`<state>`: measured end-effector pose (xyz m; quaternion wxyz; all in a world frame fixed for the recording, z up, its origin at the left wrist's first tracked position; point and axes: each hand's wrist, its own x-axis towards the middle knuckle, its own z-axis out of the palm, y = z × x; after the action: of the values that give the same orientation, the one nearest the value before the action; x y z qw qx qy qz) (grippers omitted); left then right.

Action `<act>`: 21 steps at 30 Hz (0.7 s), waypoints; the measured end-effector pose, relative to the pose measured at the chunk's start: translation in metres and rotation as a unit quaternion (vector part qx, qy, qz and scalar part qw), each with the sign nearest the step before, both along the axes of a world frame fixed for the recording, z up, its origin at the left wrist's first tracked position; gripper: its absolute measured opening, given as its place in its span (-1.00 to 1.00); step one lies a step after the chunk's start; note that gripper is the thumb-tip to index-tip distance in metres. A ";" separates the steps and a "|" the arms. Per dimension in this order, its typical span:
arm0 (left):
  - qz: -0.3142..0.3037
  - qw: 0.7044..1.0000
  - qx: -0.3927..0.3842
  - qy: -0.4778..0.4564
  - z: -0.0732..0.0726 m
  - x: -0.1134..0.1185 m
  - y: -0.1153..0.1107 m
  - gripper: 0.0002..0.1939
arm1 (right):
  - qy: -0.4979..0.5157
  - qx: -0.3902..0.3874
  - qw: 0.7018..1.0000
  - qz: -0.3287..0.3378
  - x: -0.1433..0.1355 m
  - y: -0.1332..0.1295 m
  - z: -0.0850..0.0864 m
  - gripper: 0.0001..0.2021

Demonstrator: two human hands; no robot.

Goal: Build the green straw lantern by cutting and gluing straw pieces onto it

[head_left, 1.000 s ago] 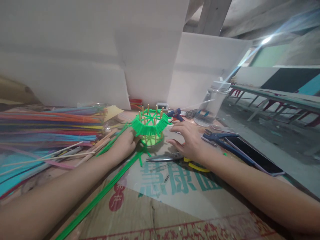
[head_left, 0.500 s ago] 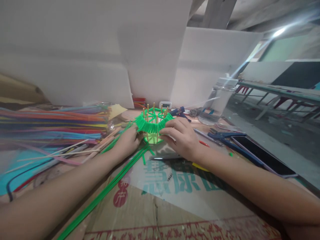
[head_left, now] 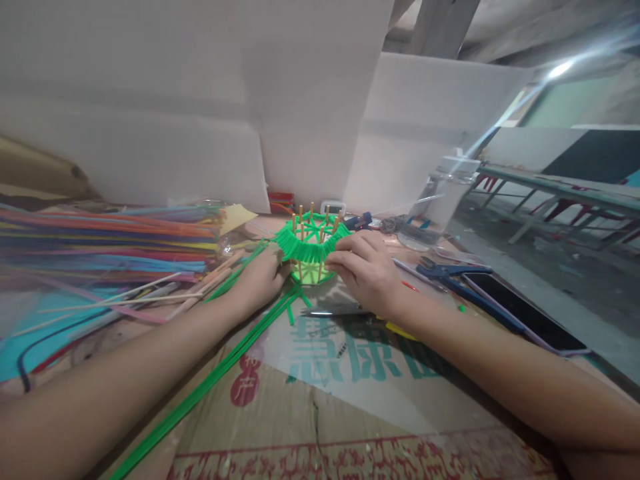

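Note:
A green pipe-cleaner frame (head_left: 311, 251) with upright wooden sticks (head_left: 321, 233) stands on the table between my hands, its fuzzy upper band flaring outward above a green base. My left hand (head_left: 267, 270) grips its left side, the fingertips partly hidden under the band. On the right, my right hand (head_left: 367, 270) pinches the band's edge between thumb and fingers. Long green pipe cleaners (head_left: 225, 373) run from near the base toward the lower left. Just in front of the frame lies a pair of dark metal tweezers or a similar pointed tool (head_left: 335, 311).
Bundles of coloured pipe cleaners (head_left: 110, 240) lie at left beside loose wooden sticks (head_left: 135, 303). Right of my hand are a phone (head_left: 525, 313), blue-handled pliers (head_left: 445, 269) and a clear water bottle (head_left: 440, 207). A glue gun (head_left: 359, 221) sits behind. White boards (head_left: 310, 120) stand at the back.
The view has shifted slightly, so the frame and both hands appear a little farther right. The frame seems tipped slightly more toward me. Both hands keep their hold.

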<state>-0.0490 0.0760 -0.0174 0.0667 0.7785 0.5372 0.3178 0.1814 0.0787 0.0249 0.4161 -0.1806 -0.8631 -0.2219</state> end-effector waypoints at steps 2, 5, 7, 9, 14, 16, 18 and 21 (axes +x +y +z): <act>0.006 1.000 0.006 0.012 -0.001 0.000 0.000 -0.79 | 0.000 0.004 1.000 0.008 0.002 0.001 -0.001 -0.86; 0.005 1.000 0.012 0.021 -0.003 -0.002 0.002 -0.79 | 0.003 -0.004 1.000 0.008 0.004 0.002 -0.003 -0.84; -0.004 0.999 0.022 0.023 -0.005 -0.003 0.004 -0.77 | 0.005 -0.007 1.000 -0.013 0.004 0.003 -0.004 -0.70; -0.017 0.999 0.034 0.033 -0.006 -0.003 0.005 -0.75 | 0.000 -0.009 0.999 -0.036 0.002 0.004 -0.003 -0.64; -0.023 0.996 0.040 0.076 -0.005 -0.003 0.004 -0.79 | -0.018 -0.016 0.998 -0.055 0.000 0.005 -0.003 -0.69; -0.021 0.996 0.039 0.082 -0.005 -0.002 0.003 -0.78 | -0.015 -0.017 0.998 -0.058 0.001 0.005 -0.003 -0.68; -0.018 0.995 0.040 0.086 -0.004 -0.002 0.002 -0.78 | -0.011 -0.012 0.998 -0.058 0.001 0.006 -0.003 -0.66; -0.015 0.996 0.037 0.080 -0.003 -0.002 0.001 -0.80 | -0.009 -0.011 0.998 -0.060 -0.001 0.006 -0.002 -0.66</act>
<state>-0.0506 0.0773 -0.0207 -0.0004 0.8112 0.5168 0.2736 0.1802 0.0848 0.0224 0.3919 -0.2350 -0.8568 -0.2388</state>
